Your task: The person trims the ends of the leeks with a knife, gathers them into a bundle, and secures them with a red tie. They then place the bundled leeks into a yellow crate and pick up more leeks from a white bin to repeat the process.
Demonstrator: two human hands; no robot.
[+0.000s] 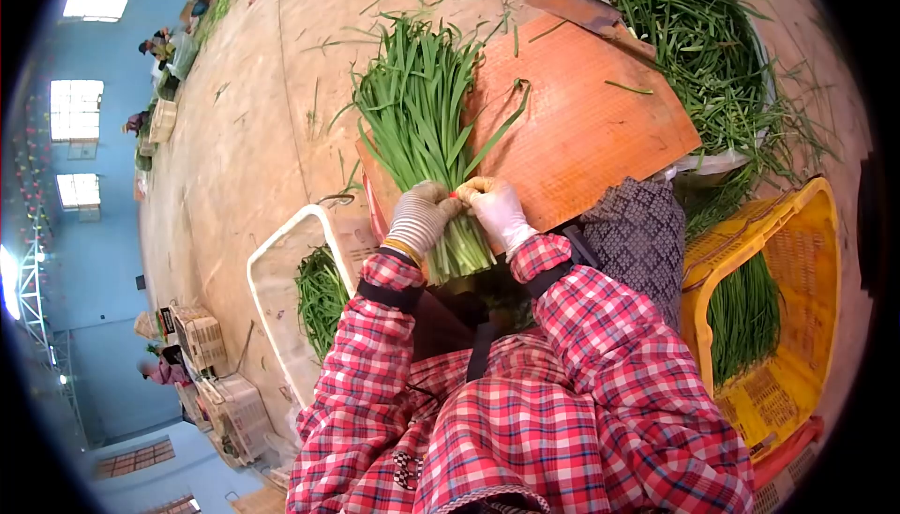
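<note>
A thick bundle of garlic chives (422,111) lies with its leaves pointing away from me and its pale cut stems (461,249) toward my lap. My left hand (422,219), in a striped glove, is closed around the left side of the bundle near the stems. On the other side, my right hand (497,209), in a pale glove, has its fingers pinched at a small red tie (454,195) across the bundle. The fingertips of both hands meet at this tie. An orange board (581,120) lies beneath and right of the leaves.
A broad-bladed knife (586,12) rests on the board's far edge. Loose greens (684,36) are heaped behind it. At right stands a yellow crate (816,298) holding chives; at left, a white-rimmed crate (258,279) holds more. Other people (161,47) sit far left.
</note>
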